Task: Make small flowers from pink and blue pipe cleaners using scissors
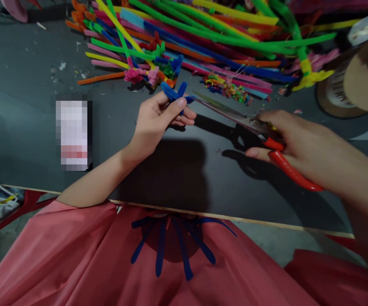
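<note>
Between thumb and fingers, my left hand (161, 117) pinches a blue pipe cleaner shape (172, 92) with several short petal-like arms. My right hand (301, 146) grips scissors (276, 148) by their red handles. The blades are slightly apart, and their tips point left, close to the right side of the blue shape. Whether the blades touch it I cannot tell. On my lap several blue pipe cleaner pieces (160, 246) lie fanned out over red cloth (85, 250).
A heap of coloured pipe cleaners (203, 38) spreads along the back of the dark table (113, 114). Small colourful clippings (228, 87) lie before it. A blurred-out rectangular object (74, 134) sits at left. A cardboard spool (366, 80) stands at back right. The table's front edge is near my body.
</note>
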Demonstrator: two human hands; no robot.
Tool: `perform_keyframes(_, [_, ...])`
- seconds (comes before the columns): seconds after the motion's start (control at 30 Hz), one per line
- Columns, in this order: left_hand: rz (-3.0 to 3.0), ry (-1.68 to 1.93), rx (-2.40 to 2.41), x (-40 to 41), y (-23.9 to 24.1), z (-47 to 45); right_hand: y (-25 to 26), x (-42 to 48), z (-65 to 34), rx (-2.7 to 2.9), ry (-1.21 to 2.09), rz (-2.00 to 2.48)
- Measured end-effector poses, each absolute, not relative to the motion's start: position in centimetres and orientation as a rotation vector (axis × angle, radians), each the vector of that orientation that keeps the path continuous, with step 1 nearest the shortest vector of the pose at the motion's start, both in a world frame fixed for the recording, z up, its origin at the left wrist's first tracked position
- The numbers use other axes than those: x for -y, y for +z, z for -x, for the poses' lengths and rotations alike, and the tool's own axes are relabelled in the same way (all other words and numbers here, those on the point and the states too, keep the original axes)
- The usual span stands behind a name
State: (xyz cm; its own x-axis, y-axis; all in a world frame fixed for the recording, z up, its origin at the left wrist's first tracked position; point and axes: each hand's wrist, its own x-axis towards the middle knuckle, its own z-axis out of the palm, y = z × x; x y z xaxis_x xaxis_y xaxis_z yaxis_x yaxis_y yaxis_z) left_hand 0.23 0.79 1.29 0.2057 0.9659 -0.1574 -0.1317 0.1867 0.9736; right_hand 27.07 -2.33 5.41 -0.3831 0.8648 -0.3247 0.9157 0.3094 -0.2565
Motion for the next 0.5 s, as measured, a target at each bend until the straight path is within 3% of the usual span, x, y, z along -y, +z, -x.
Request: perform_keyframes(0.5, [-1.1, 1.03, -1.066, -0.62, 1.05, -0.23, 5.2, 2.73, -27.25, -2.74, -0.594, -1.538])
